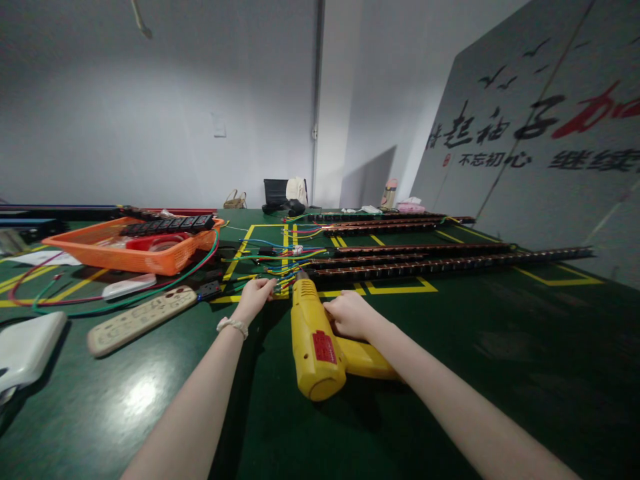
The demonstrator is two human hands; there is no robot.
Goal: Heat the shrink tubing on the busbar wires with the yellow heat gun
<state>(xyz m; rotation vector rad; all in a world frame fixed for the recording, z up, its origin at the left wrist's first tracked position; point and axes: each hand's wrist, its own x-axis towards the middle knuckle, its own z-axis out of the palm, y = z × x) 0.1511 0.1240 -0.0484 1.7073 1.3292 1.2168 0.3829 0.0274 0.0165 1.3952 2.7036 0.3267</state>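
My right hand is wrapped round a yellow heat gun that lies low over the green table, its nozzle pointing away from me. Just left of the nozzle, my left hand pinches the ends of thin coloured wires. These wires lead to the near end of a long dark strip of black segments. Several similar strips stretch to the right behind it. The exact wire between my left fingertips is too small to make out.
On the left stands an orange basket holding black parts and a red item. Before it lie a beige power strip, a white flat device and a white box. Loose red and green cables loop around them. A bottle stands far back.
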